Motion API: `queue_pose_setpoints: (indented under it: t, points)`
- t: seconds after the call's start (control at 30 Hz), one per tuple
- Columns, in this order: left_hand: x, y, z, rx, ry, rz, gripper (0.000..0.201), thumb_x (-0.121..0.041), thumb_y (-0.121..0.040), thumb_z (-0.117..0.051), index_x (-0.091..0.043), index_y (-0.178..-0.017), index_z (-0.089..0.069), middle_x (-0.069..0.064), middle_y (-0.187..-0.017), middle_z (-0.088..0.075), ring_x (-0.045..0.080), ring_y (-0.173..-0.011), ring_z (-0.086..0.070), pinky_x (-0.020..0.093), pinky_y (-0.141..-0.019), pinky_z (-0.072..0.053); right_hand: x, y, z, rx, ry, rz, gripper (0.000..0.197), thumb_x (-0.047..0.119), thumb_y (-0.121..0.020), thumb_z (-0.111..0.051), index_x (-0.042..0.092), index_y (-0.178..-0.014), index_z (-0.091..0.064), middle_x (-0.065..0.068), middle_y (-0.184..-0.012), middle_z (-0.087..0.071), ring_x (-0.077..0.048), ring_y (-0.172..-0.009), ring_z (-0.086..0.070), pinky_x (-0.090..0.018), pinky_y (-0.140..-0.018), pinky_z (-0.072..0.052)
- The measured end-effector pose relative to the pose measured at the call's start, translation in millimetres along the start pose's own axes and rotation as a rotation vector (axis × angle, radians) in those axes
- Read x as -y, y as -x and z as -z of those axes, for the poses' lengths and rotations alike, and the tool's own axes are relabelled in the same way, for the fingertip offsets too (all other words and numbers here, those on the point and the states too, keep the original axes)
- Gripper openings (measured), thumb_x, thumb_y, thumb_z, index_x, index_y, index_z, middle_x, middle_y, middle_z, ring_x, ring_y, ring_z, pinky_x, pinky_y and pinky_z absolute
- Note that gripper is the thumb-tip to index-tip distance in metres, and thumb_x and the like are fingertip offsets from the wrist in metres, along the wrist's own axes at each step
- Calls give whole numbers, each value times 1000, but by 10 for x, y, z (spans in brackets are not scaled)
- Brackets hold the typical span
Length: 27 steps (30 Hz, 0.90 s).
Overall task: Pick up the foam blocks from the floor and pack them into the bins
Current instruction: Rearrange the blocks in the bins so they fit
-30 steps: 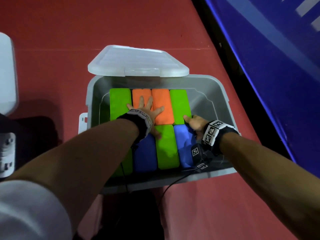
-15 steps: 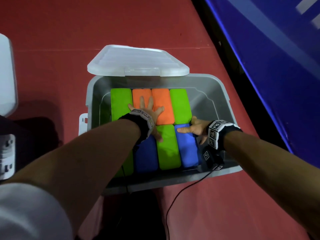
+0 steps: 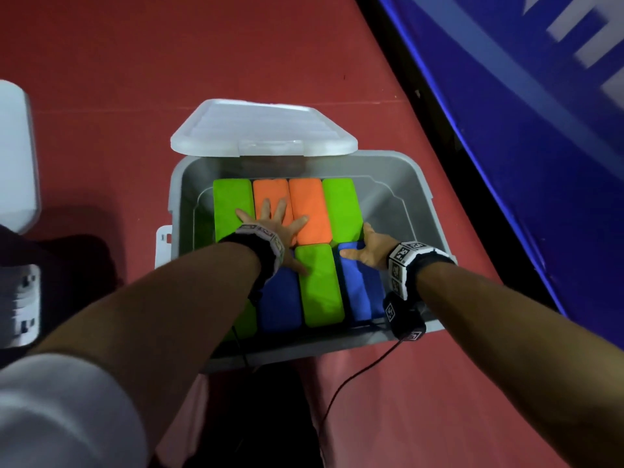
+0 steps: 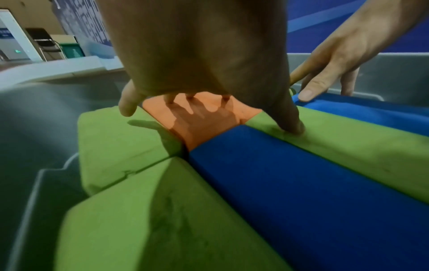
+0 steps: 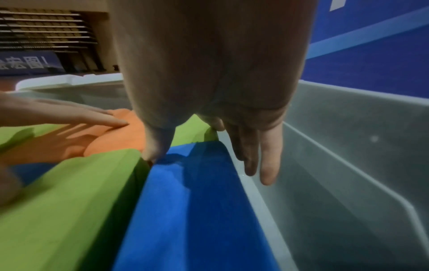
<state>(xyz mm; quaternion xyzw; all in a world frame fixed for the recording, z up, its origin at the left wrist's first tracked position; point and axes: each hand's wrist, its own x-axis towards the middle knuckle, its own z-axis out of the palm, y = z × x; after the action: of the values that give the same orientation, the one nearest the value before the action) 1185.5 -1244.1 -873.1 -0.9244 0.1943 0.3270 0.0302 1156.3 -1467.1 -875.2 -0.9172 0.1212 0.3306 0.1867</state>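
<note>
Red floor; bin's blocks under hands.

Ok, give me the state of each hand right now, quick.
Left hand: open, fingers spread flat, pressing on the packed foam blocks.
Right hand: open, thumb on the blue block, fingers hanging down its outer side; holds nothing.

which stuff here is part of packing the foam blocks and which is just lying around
Part of the job:
- foam blocks
- grey bin
- left hand
- right hand

Just lying about:
- clear lid
- blue banner
- white container
- black cable
</note>
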Motion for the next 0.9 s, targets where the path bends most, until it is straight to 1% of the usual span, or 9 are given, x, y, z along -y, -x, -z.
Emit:
queue_pose_setpoints:
  t: [0.1,0.2,0.3,0.37,0.43,0.53,0.63,0.8,0.9]
  points:
    - [68,186,52,-5,44,31,112,-82,-67,-61,-45,-154,-1,8,-163,17,41,-148,11,80,-103,-11,46,90,37,-21,34,4,86,44,-86,-69,12,-150,-22,-14,-141,-51,-32,-128,-50,-34,-105,-39]
    - [188,400,92,-53,63,41,106,-80,-70,-61,-46,-153,-6,7,-164,11,41,-149,6,80,-103,-11,139,233,108,-59,56,3,84,41,-84,-73,11,-147,-25,-14,-142,-50,-31,-128,-50,-34,-104,-39]
    - [327,660,116,-127,54,81,104,-80,-71,-61,-47,-153,-6,7,-165,8,39,-149,3,77,-104,-11,278,399,150,-108,101,13,89,39,-82,-75,10,-148,-23,-17,-143,-47,-33,-129,-49,-34,-102,-39]
    - [422,865,147,-180,32,110,100,-81,-73,-57,-48,-152,-6,7,-165,6,38,-150,3,74,-105,-14,435,537,161,-144,121,48,97,41,-79,-77,13,-151,-18,-20,-146,-42,-34,-132,-45,-35,-106,-38]
    - [511,1072,205,-258,10,147,95,-81,-75,-54,-48,-152,-8,6,-164,2,35,-150,0,72,-106,-18,649,675,176,-195,143,95,100,39,-80,-76,16,-154,-13,-22,-148,-35,-37,-134,-41,-38,-110,-36]
    - [710,1480,301,-397,-8,209,88,-78,-77,-51,-46,-150,-15,6,-161,-8,33,-147,-7,70,-105,-23,1118,902,171,-282,167,240,96,36,-80,-74,20,-154,-16,-21,-147,-33,-37,-134,-40,-40,-110,-36]
    - [963,1857,379,-481,1,261,87,-76,-79,-51,-43,-151,-15,8,-162,-6,35,-148,-4,70,-108,-18,1604,1068,114,-333,187,384,95,37,-80,-75,21,-153,-17,-19,-145,-33,-37,-134,-38,-39,-111,-34]
    - [1490,2462,375,-531,1,393,86,-73,-82,-50,-43,-152,-11,8,-164,2,36,-150,5,70,-112,-10,2444,1296,-88,-365,231,633,91,37,-81,-74,24,-152,-20,-15,-147,-29,-37,-133,-32,-41,-110,-33]
    - [1849,2814,292,-517,14,490,86,-74,-83,-49,-43,-153,-9,8,-164,3,35,-150,5,69,-112,-12,2958,1406,-263,-341,280,759,92,38,-79,-75,29,-152,-19,-10,-151,-23,-32,-137,-28,-46,-110,-34]
